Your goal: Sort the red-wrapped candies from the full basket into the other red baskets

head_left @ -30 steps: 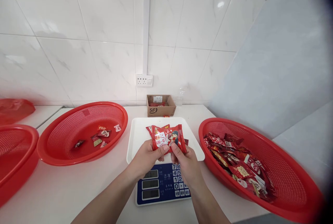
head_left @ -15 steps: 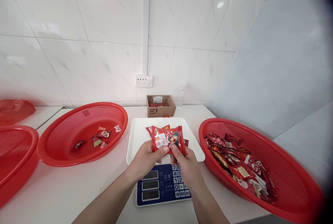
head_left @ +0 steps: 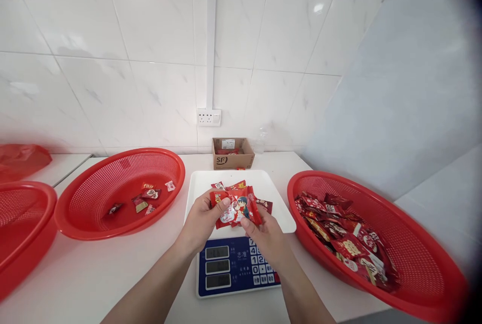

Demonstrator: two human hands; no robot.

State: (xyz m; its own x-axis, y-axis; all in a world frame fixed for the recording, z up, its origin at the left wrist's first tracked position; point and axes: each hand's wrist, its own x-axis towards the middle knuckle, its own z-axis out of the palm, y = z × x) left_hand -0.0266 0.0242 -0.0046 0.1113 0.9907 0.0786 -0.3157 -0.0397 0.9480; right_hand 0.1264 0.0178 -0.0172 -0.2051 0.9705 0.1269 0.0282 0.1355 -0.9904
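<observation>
On my remote feed, one red packet [head_left: 241, 207] is grasped between the left hand [head_left: 201, 218] and the right hand [head_left: 267, 236].
I see its long axis running crosswise, hand to hand, printed face toward the camera, above the white tray [head_left: 198, 191] of one scale [head_left: 241, 279]. Other packets [head_left: 264, 206] there overlap too much to count; I count three red baskets [head_left: 161, 163] and one carton [head_left: 226, 162].

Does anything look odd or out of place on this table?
One thing: the red basket on the right, holding many packets, seems to jut past the edge of the white table, so it looks less settled than the others. The wide view may exaggerate that. I see no obvious spill.
</observation>
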